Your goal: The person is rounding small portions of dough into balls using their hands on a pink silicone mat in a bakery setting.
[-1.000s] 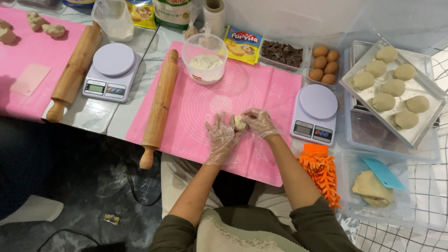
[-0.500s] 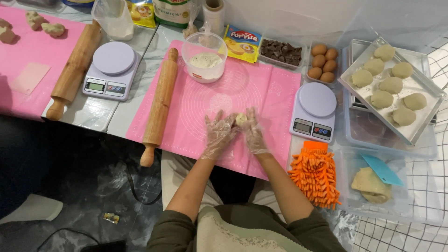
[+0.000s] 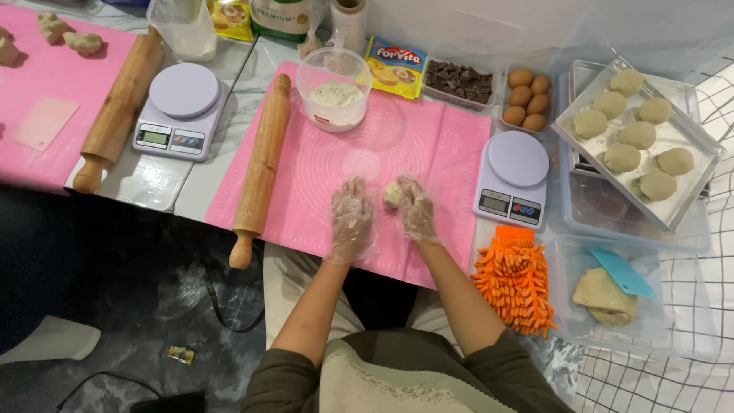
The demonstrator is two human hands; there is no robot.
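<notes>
Right hand [image 3: 417, 210] in a clear glove pinches a dough ball [image 3: 393, 194] mid pink silicone mat [image 3: 306, 183]. Left hand [image 3: 351, 220], fingers spread flat, rests just beside it near the mat's front edge.

I see both forearms reaching forward from the bottom of the view, bare from the pushed-up dark olive sleeves to the wrists. My left hand [image 3: 351, 220] wears a thin clear plastic glove; it lies palm down with fingers spread and slightly splayed, pointing away from me, holding nothing. My right hand [image 3: 417, 211], gloved the same way, sits just beside it, angled inward toward the left, its fingers curled loosely with the fingertips [image 3: 403, 188] gathered at the front. The two hands are close but not touching, a narrow gap between them. Both wrists are fairly straight, elbows tucked near my body.
</notes>
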